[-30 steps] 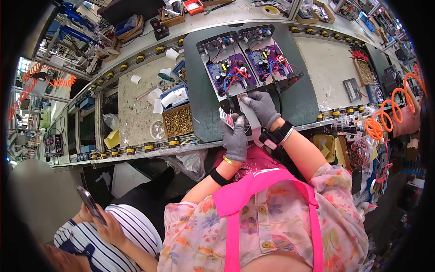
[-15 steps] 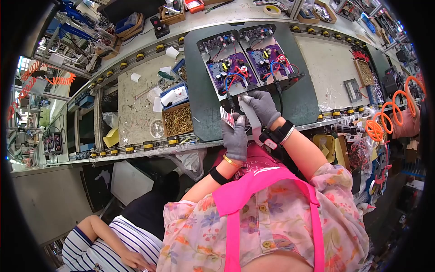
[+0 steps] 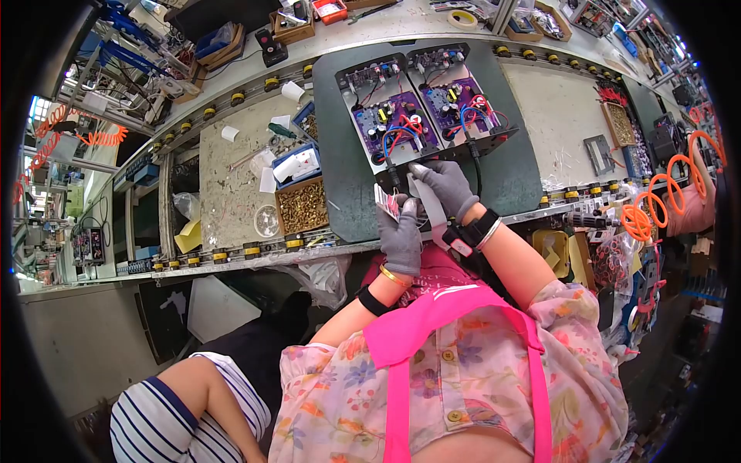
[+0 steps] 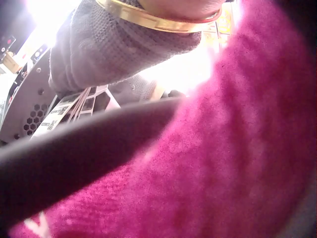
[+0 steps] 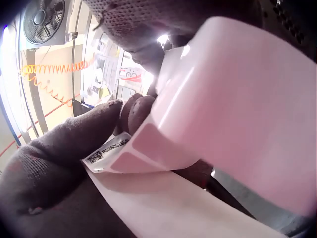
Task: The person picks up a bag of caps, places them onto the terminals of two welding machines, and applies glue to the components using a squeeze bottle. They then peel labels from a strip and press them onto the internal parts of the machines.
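My gloved left hand grips a fan of white label strips; in the left wrist view the label strips show printed codes. Just to the right, my gloved right hand pinches a pale backing strip that hangs down towards the wrist. In the right wrist view this backing strip curls back over itself, with a small printed label at its fold, close by gloved fingers. Beyond both hands, two open metal cases with purple circuit boards stand side by side.
The cases sit on a dark green board. To its left are a box of brass screws, a blue bin and a green-handled screwdriver. An orange coiled hose hangs at right. Another person sits at lower left.
My right hand has shifted slightly and the backing strip now bends in a tighter curve. My left hand stays in place. The seated person has lowered the phone and turned away.
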Demonstrator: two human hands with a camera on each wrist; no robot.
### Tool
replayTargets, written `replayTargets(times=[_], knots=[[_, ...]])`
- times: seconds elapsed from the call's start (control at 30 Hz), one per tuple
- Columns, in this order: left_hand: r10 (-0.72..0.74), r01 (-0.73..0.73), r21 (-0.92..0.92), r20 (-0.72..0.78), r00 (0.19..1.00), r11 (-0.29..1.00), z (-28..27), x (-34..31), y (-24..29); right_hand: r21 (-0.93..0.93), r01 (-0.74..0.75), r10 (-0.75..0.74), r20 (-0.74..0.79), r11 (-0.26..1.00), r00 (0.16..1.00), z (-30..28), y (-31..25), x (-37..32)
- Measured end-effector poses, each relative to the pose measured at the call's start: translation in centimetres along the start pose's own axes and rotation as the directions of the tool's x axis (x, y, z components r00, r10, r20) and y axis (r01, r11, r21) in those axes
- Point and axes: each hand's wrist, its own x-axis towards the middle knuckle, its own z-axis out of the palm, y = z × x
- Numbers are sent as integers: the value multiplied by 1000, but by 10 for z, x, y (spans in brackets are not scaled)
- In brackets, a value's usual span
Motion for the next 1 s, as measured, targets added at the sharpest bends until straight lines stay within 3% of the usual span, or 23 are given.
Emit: replayTargets(times=[0.03,0.1,0.17,0.27,0.4,0.5,0.63,0.77,0.9,1.0], knots=[[-6,6,-6,3,1000,1000,0,-1,2,46,12,-13,18,999,1000,-1,0,-3],[-31,31,-12,35,999,999,1,-7,12,-30,41,-38,96,999,995,-11,-1,-15],[-33,31,35,77,996,999,5,-12,21,63,84,-94,185,995,978,-19,-12,-39],[-24,1,157,145,989,988,10,-24,20,177,53,-76,125,983,989,-24,-22,-64],[-132,127,36,252,959,991,34,-29,23,197,123,-121,-25,973,992,-45,-19,-74],[-155,140,73,295,943,988,49,-29,13,222,164,-142,-111,961,984,-62,-16,-78],[-227,249,-36,301,926,968,72,-29,-3,260,192,-149,-175,946,973,-85,-10,-79],[-254,265,7,301,919,964,89,-26,-13,307,185,-120,-217,934,969,-104,1,-75],[-254,267,-11,267,930,964,101,-23,-24,275,214,-183,-135,937,974,-117,-1,-73],[-259,260,23,210,943,965,103,-20,-25,139,156,-158,2,978,987,-131,-8,-65]])
